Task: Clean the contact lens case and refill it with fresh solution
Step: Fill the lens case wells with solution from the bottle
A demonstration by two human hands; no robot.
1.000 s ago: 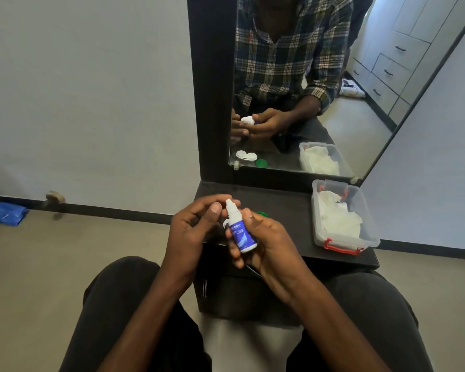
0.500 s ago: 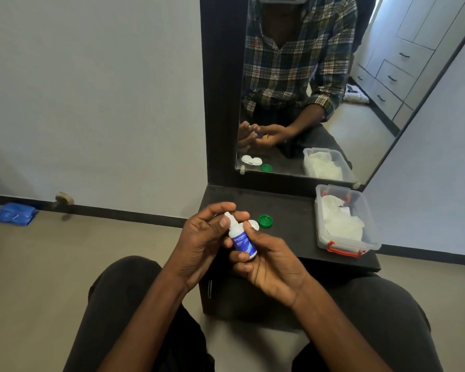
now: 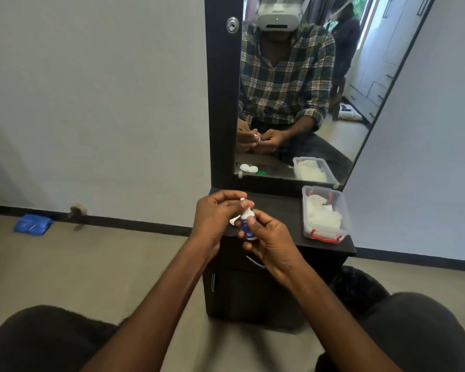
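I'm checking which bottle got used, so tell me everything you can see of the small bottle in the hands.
The bottle is small, white and plastic-looking, with a blue label whose text is too small to read. It narrows to a white tip at the top. It stands nearly upright above the dark cabinet top. The right hand wraps its body; the left hand has its grip at the tip.

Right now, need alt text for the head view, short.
Two bare hands hold a small white dropper bottle with a blue label: right hand grips the body, left hand pinches its tip. Behind, a dark vanity shelf carries a clear plastic tissue box with red latches below a mirror.
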